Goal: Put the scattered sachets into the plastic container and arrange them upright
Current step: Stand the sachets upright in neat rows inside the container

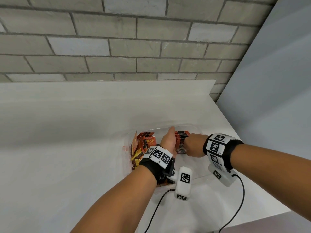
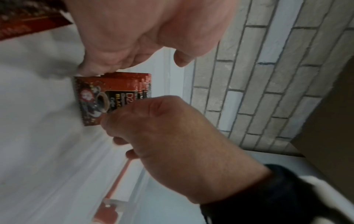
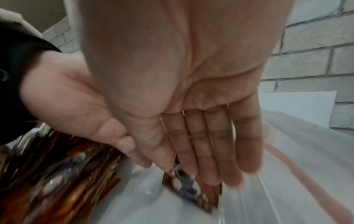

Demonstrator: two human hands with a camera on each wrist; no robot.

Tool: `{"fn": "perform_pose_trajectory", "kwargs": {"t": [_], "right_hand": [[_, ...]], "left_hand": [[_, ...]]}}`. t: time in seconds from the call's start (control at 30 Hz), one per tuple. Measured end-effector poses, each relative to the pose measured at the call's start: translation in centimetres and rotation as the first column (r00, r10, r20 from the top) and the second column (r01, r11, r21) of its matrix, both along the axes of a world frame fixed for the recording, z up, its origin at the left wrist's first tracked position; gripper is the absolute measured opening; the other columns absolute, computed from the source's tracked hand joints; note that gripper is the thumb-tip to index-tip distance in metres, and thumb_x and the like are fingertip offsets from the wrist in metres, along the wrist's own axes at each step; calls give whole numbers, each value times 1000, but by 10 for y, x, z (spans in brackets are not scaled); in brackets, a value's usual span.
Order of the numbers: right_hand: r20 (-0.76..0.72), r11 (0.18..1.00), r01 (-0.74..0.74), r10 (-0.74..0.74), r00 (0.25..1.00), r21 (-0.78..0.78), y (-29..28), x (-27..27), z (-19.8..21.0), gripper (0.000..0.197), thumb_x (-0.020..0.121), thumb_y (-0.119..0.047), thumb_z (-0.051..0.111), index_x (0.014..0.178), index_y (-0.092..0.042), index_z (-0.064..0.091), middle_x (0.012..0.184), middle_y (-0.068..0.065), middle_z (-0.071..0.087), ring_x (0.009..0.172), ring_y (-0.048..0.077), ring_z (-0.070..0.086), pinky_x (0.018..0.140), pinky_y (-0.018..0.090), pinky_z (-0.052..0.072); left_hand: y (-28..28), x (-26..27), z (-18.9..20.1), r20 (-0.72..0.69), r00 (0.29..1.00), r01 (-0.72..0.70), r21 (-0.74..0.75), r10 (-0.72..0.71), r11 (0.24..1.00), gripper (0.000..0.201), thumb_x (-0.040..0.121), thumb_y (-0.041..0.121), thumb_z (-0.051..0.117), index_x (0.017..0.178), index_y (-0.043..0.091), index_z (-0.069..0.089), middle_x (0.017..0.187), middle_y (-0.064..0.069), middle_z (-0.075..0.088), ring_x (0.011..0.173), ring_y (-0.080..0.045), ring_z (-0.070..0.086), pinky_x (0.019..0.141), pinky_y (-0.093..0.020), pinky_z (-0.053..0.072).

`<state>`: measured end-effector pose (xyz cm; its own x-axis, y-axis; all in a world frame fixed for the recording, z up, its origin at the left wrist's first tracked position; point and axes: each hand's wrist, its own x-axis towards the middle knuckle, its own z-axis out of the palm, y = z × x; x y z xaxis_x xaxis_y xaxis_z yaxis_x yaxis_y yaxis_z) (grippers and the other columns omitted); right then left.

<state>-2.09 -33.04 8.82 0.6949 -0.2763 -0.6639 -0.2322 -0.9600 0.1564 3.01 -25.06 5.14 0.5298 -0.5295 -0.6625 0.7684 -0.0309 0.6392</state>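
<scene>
White counter (image 1: 67, 132), grey brick wall (image 1: 117, 39), clear plastic container (image 1: 188, 127)

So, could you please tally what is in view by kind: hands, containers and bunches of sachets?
Hands: 2, left hand and right hand
Plastic container: 1
Bunches of sachets: 2, upright stack and loose pile
Total: 5

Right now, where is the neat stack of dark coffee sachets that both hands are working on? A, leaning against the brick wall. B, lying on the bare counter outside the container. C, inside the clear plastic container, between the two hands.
C: the stack of sachets stands inside the plastic container, with the left hand flat on one side and the right hand on the other.
</scene>
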Motion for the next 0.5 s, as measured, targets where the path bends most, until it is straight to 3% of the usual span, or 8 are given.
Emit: {"fn": "perform_pose_trajectory", "kwargs": {"t": [0.03, 0.1, 0.13, 0.17, 0.23, 0.3, 0.4, 0.5], "right_hand": [[18, 1000, 1, -1, 1000, 29, -1, 0, 6, 26, 96, -16, 42, 95, -1, 63, 82, 8, 61, 78, 20, 50, 56, 23, 37], [88, 988, 76, -88, 992, 131, -9, 1, 22, 26, 94, -17, 44, 99, -4, 66, 91, 11, 68, 75, 21, 57, 58, 26, 46], [124, 976, 103, -128, 984, 194, -14, 2, 30, 24, 92, -19, 46, 98, -8, 67, 91, 10, 69, 73, 20, 61, 58, 27, 50], [159, 957, 134, -179, 971, 257, -18, 1, 38, 20, 92, -21, 49, 97, -11, 66, 89, 7, 69, 73, 19, 63, 56, 27, 52], [213, 918, 181, -267, 940, 353, -25, -1, 47, 12, 91, -25, 55, 98, -18, 64, 88, 1, 66, 76, 16, 64, 54, 24, 53], [243, 891, 205, -321, 915, 405, -25, -4, 52, 13, 91, -27, 57, 101, -21, 63, 93, 2, 67, 82, 18, 65, 56, 25, 55], [236, 856, 238, -375, 896, 458, -19, -7, 46, 12, 91, -28, 58, 100, -21, 63, 96, 4, 68, 83, 17, 65, 56, 24, 54], [139, 840, 252, -356, 924, 481, 1, -11, 30, 17, 90, -34, 59, 100, -21, 64, 99, 1, 64, 84, 15, 63, 55, 23, 54]], "left_hand": [[4, -1, 8, 2, 1000, 29, -31, -29, 999, 46, 102, 43, 38, 127, 8, 52, 89, -8, 63, 75, -18, 59, 64, -28, 48], [18, 1, 26, 65, 992, 115, -84, -109, 990, 56, 102, 45, 36, 141, 5, 38, 119, -12, 59, 95, -18, 61, 88, -28, 46], [28, 4, 34, 126, 981, 162, -95, -150, 982, 57, 101, 46, 36, 141, 5, 38, 134, -17, 51, 112, -23, 57, 100, -32, 42], [41, 9, 41, 197, 965, 199, -106, -175, 974, 55, 100, 47, 37, 137, 8, 44, 138, -19, 49, 120, -27, 54, 104, -36, 40], [72, 23, 57, 313, 934, 218, -123, -171, 968, 45, 98, 46, 41, 123, 12, 57, 125, -13, 62, 110, -30, 62, 95, -40, 49], [106, 40, 67, 382, 913, 197, -100, -145, 975, 39, 96, 44, 44, 116, 14, 60, 109, -9, 70, 89, -28, 69, 75, -35, 54], [156, 67, 64, 454, 888, 92, -30, -69, 995, 33, 95, 41, 47, 108, 17, 64, 87, -6, 69, 59, -16, 60, 47, -22, 43], [184, 76, 40, 497, 859, 47, 165, -124, 985, 23, 96, 35, 50, 104, 20, 66, 81, -5, 60, 53, -13, 49, 43, -22, 35]]}}
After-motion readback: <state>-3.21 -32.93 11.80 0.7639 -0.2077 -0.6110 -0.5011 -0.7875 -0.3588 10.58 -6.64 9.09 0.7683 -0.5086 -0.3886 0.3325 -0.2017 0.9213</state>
